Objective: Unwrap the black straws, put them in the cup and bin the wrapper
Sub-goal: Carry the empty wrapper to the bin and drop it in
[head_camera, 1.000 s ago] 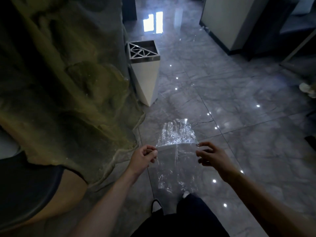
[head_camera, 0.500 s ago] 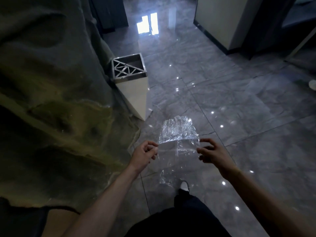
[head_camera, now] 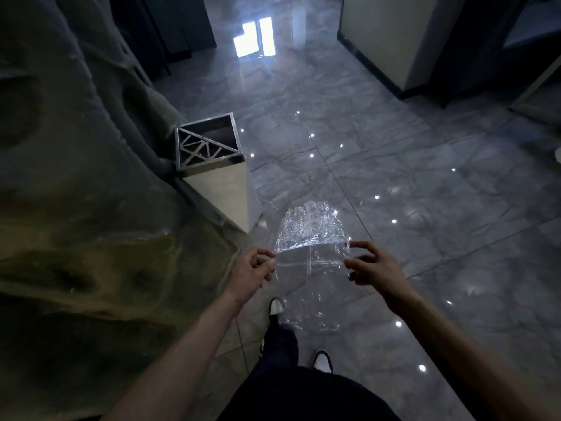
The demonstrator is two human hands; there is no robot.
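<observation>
A clear crinkled plastic wrapper [head_camera: 309, 235] is stretched flat between my two hands over the floor. My left hand [head_camera: 252, 270] pinches its left edge and my right hand [head_camera: 372, 264] pinches its right edge. Part of the wrapper hangs down towards my feet. A square white bin [head_camera: 224, 189] with a metal lattice top and an open slot stands ahead and to the left of the wrapper. No straws and no cup are in view.
A large rough rock-like wall [head_camera: 76, 192] fills the left side, touching the bin. Glossy grey tile floor [head_camera: 394, 183] spreads ahead and right. A pale cabinet [head_camera: 391, 34] stands at the far right. My shoes [head_camera: 276, 306] are below the wrapper.
I have walked closer to the bin, which now sits lower and nearer in view. Both hands keep the same pinch on the wrapper.
</observation>
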